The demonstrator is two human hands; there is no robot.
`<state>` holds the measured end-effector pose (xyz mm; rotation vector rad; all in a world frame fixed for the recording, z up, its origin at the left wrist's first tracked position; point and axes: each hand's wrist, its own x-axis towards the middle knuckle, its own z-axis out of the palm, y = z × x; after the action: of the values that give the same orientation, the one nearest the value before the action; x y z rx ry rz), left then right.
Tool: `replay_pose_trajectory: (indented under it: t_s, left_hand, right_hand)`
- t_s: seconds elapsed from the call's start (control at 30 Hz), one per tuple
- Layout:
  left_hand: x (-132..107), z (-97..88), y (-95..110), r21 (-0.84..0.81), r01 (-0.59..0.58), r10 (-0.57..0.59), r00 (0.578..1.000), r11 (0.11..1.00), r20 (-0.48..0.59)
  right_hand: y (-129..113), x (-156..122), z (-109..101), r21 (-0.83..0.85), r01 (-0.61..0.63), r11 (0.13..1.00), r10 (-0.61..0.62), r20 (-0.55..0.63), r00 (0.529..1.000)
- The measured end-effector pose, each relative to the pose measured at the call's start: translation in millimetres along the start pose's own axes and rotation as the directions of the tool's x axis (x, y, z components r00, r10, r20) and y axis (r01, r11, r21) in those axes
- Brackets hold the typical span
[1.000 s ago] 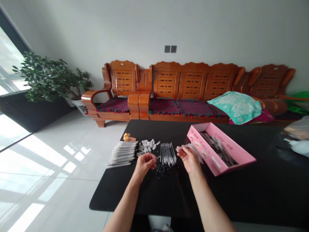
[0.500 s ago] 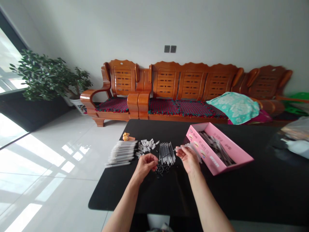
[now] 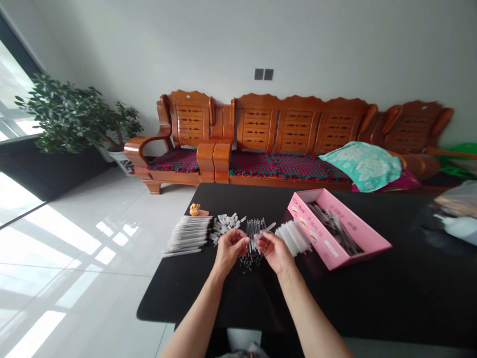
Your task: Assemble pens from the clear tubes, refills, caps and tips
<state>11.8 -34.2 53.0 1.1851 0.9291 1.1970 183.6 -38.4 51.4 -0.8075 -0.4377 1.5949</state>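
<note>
My right hand (image 3: 275, 252) is closed on a slim translucent white tube (image 3: 266, 229), whose free end points up to the right. Close beside it, my left hand (image 3: 230, 248) is closed in a pinch; what its fingertips hold, if anything, is hidden. Beyond the hands lies a row of thin dark rods (image 3: 256, 226). Small black pieces (image 3: 250, 262) are heaped just below them. To the right is a stack of translucent white tubes (image 3: 292, 237). Short white pieces (image 3: 225, 223) lie past my left hand, with a row of longer filled white tubes (image 3: 189, 235) farther left.
An open pink box (image 3: 328, 248) holding dark sticks stands on the black table (image 3: 372, 298), right of the tubes. A small orange figure (image 3: 195, 210) sits near the table's left edge. A plastic bag (image 3: 458, 204) lies far right. A wooden sofa (image 3: 294, 124) stands behind.
My hands have come together over the dark rods, the right moving left and the left slightly right. The thin dark rod stretched between them no longer shows; the white tube stack is uncovered.
</note>
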Motion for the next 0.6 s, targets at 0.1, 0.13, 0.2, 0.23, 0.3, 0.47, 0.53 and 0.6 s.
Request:
replay_pose_trajectory:
  t_s: [0.1,0.13,0.2,0.23,0.3,0.47,0.53,0.6]
  left_hand:
    - [7.0,-23.7,-3.3,0.078,-0.024,0.038,0.982,0.997,-0.185]
    - [8.7,-32.6,-4.8,0.124,-0.025,0.054,0.969,0.992,-0.24]
    - [10.4,-47.7,-8.2,0.228,-0.001,0.072,0.95,0.974,-0.303]
    - [10.4,-52.8,-10.1,0.279,0.019,0.074,0.945,0.96,-0.319]
    - [9.9,-57.5,-14.4,0.366,0.06,0.068,0.942,0.929,-0.328]
    - [15.2,-47.4,-29.3,0.588,0.026,0.113,0.974,0.808,-0.198]
    - [22.4,-39.7,-35.2,0.697,-0.061,0.169,0.982,0.715,-0.088]
    - [30.8,-31.2,-39.6,0.768,-0.121,0.187,0.982,0.629,0.002]
  right_hand:
    - [-13.7,5.7,-13.0,0.15,0.116,0.982,-0.101,-0.108,0.989]
    - [-17.1,7.2,-17.2,0.176,0.173,0.969,-0.152,-0.13,0.98]
    - [-19.0,8.6,-22.4,0.171,0.202,0.964,-0.179,-0.138,0.974]
    - [-17.7,8.6,-23.3,0.165,0.179,0.97,-0.161,-0.118,0.98]
    - [-12.6,7.8,-22.3,0.168,0.126,0.978,-0.112,-0.093,0.989]
    - [-6.6,8.8,-20.6,0.173,0.127,0.977,-0.108,-0.119,0.987]
    - [-7.1,10.3,-21.9,0.159,0.127,0.979,-0.109,-0.117,0.987]
    - [-7.1,11.2,-22.8,0.151,0.114,0.982,-0.099,-0.103,0.99]
